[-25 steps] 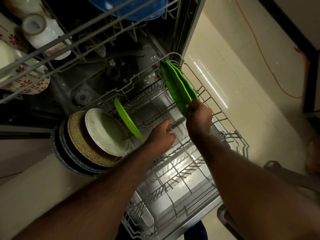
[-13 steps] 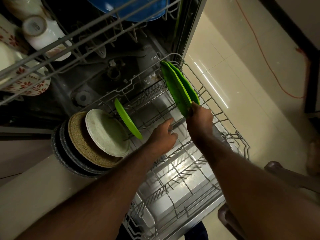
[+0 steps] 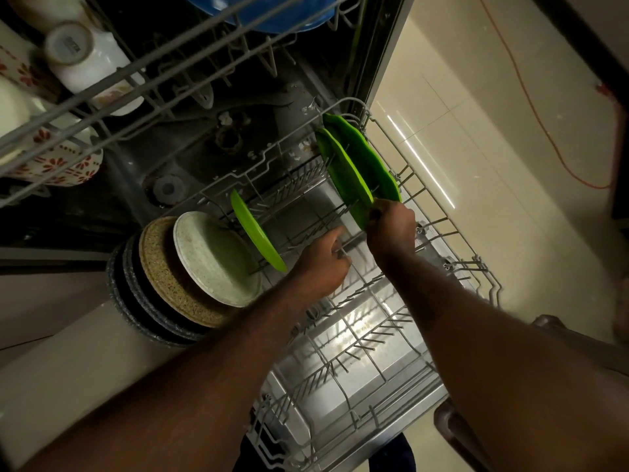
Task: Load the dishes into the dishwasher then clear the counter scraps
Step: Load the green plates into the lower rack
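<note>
The dishwasher's lower rack [image 3: 474, 265] is pulled out over the open door. At its far right corner a pair of green plates [image 3: 357, 165] stands on edge between the tines, and the right hand [image 3: 391, 233] pinches their near rim with fingertips and thumb. The left hand [image 3: 321, 265] sits just beside it, fingers curled, seemingly round a rack wire, though the light is dim. Further left a single green plate [image 3: 257, 233] stands alone, then a pale plate [image 3: 214, 260], a tan plate [image 3: 163, 274] and dark plates [image 3: 136, 311], leaning together.
</note>
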